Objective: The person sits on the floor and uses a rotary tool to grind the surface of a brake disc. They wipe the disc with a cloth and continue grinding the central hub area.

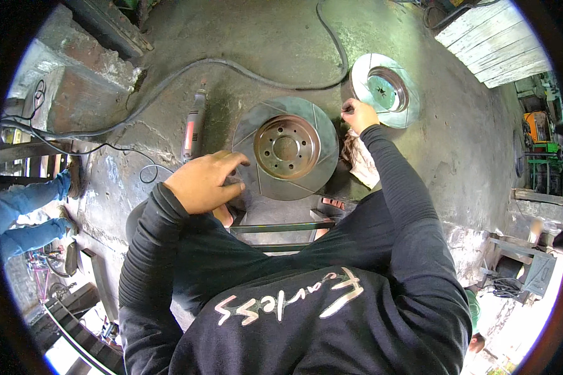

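A slotted brake disc [244,124] with a brown rusty hub lies in front of me on the grey work surface. My left hand [207,180] is at its near left edge, thumb and fingers apart, seemingly resting on or just over the rim. Beyond the disc's right edge, my right hand [361,116] is closed in a pinch. Whatever is between those fingertips is dark and too small to name. Under the right wrist lies a crumpled pale rag [360,164]. A second, shinier slotted brake disc [408,75] sits just past the right hand.
A grey and red pencil-shaped power grinder [194,125] lies left of the near disc. A dark hose [231,63] curves across the surface behind. White boards [491,44] stand far right, and a concrete block [84,94] is at left. Another person's jeans legs [31,200] show at far left.
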Tool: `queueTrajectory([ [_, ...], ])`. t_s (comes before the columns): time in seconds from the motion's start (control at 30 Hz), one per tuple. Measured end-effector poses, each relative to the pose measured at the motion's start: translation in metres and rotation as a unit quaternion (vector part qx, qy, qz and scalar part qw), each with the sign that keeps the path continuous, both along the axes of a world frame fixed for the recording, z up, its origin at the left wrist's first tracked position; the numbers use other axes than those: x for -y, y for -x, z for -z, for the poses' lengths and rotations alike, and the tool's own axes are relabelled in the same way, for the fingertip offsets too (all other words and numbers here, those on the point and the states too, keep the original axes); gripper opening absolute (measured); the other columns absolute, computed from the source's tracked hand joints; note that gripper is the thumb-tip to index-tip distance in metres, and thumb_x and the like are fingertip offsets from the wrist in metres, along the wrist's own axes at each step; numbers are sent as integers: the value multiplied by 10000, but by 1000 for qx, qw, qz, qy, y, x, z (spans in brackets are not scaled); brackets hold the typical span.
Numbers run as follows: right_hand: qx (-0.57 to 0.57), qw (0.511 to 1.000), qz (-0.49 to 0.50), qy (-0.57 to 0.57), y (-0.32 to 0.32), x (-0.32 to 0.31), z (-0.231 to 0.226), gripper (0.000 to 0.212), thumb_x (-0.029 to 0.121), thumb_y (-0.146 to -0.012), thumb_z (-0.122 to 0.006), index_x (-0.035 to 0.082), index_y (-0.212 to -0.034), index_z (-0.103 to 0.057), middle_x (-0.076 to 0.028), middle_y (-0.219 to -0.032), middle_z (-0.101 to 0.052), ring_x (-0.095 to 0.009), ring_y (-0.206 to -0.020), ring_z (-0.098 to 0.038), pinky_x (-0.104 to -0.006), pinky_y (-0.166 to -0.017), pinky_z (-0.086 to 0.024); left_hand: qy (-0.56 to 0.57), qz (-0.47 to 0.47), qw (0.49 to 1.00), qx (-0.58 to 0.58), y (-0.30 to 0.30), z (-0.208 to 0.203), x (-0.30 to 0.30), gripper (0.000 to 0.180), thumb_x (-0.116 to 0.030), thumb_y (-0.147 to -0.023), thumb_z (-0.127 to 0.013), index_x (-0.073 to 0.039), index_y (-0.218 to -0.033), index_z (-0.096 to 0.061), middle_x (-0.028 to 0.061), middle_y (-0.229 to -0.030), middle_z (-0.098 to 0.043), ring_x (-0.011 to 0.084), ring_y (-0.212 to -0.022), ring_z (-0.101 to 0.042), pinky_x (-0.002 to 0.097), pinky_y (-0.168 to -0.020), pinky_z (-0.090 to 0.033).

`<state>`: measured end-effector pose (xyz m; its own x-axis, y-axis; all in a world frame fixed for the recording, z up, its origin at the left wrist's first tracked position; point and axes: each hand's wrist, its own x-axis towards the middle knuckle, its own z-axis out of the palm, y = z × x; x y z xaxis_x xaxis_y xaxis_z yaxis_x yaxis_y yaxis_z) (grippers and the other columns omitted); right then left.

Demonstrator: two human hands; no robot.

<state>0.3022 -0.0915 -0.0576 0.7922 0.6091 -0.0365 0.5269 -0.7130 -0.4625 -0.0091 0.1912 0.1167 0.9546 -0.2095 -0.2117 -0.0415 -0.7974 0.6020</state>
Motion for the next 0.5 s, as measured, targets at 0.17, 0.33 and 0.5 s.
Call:
queueTrajectory([
  [0.17, 114, 993, -10, 32, 12, -16, 6, 137, 214, -840, -646, 102, -919, -640, -133, -858, -678, -344, -843, -655, -461, -739, -515, -35, -26, 998, -50, -1, 7, -4, 460, -238, -851, -634, -9, -1232, -516, 231, -1200, -590, 388, -1112, -579, 425, -949, -469],
  [0.33, 199, 979, -46, 19, 5, -26, 25, 118, 188, -809, -667, 123, -907, -672, -87, -932, -634, -340, -881, -608, -438, -775, -506, -70, -43, 995, -49, 4, 21, -12, 461, -254, -847, -627, -22, -1230, -517, 219, -1154, -605, 386, -1069, -596, 437, -907, -485],
  [0.5, 213, 974, -57, 61, 5, -23, 34, 108, 207, -793, -683, 133, -870, -667, -54, -903, -650, -299, -899, -600, -440, -771, -493, -78, -53, 994, -57, 8, 28, -16, 454, -264, -852, -621, -30, -1228, -519, 216, -1135, -616, 383, -1053, -605, 442, -899, -485],
])
